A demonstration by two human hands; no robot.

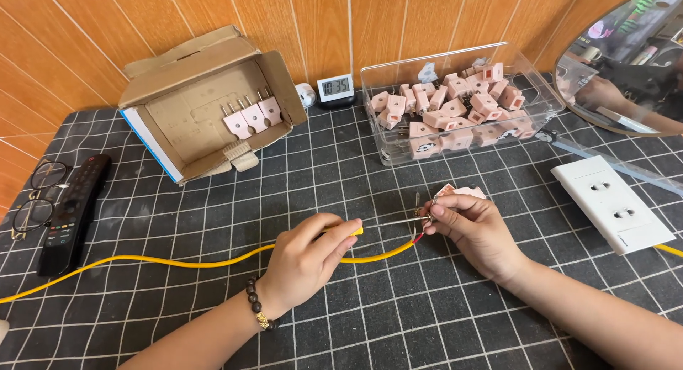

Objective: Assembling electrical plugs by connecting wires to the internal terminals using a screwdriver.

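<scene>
My left hand point(307, 255) grips a yellow-handled screwdriver point(356, 230) whose metal shaft points right toward my right hand point(475, 228). My right hand pinches a pink plug part point(462, 192) with its metal prongs, right where the screwdriver tip meets it. A yellow cable point(178, 262) runs across the mat from the left edge, passes under my left hand and ends at the plug, where a short red wire point(420, 238) shows.
An open cardboard box point(186, 114) holds three pink plugs at back left. A clear plastic bin point(398, 82) holds several pink plug parts. Also here: a white socket block point(612, 203), small digital clock point(335, 88), black remote point(71, 210), glasses point(37, 196), round mirror point(629, 64).
</scene>
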